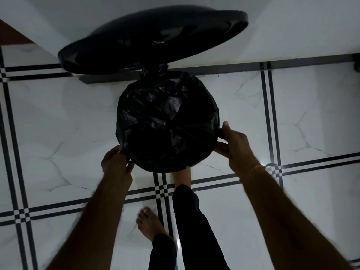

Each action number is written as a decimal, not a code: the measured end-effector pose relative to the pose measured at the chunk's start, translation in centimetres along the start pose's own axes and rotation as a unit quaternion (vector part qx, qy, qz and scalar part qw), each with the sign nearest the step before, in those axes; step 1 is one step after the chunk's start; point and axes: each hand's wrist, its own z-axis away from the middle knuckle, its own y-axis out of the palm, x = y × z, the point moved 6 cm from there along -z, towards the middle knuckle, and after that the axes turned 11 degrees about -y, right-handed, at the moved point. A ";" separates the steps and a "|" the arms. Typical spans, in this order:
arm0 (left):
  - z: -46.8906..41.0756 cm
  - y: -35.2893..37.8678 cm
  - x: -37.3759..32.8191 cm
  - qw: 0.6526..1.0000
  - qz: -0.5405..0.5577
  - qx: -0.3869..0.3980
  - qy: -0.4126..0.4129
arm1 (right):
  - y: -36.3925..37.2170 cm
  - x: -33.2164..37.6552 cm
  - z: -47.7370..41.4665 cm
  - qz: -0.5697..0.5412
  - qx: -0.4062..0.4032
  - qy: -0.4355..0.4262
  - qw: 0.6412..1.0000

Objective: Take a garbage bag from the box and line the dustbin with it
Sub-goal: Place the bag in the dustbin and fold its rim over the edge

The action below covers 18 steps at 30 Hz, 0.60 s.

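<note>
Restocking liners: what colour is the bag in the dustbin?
Black: a crinkled plastic garbage bag, shown in the head view.

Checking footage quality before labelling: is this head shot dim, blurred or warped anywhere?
Head view: dim overall; the lid is motion-blurred; the near half of the garbage bag sinks into black; lines on the floor bow from wide-angle distortion.

Black garbage bag [167,121], crumpled, lines the round dustbin [154,68], its edge folded over the dustbin's rim; hinged lid [152,39] stands open behind.
</note>
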 end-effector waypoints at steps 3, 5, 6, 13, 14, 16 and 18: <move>0.3 1.0 -2.9 0.998 -0.031 -0.005 0.055 | -0.5 3.4 -0.8 0.096 -0.074 -0.123 0.985; 0.1 2.5 -5.1 0.995 -0.061 0.016 0.081 | 1.7 5.9 -1.7 0.076 -0.022 -0.156 0.985; -0.1 3.3 -5.8 0.993 -0.076 0.048 0.073 | 3.0 6.8 -2.5 0.056 0.011 -0.143 0.988; -2.1 4.4 -8.5 0.985 -0.064 0.158 0.035 | 6.2 7.9 -7.0 0.053 0.034 -0.029 0.998; -2.5 4.5 -8.4 0.983 -0.072 0.166 0.024 | 6.2 7.7 -7.7 0.068 0.037 -0.021 0.997; -2.3 5.3 -8.3 0.979 -0.096 0.179 0.013 | 6.3 7.5 -8.9 0.093 0.039 -0.010 0.995; -3.4 5.9 -7.7 0.980 -0.075 0.181 -0.014 | 6.6 7.0 -10.0 0.101 0.047 0.003 0.994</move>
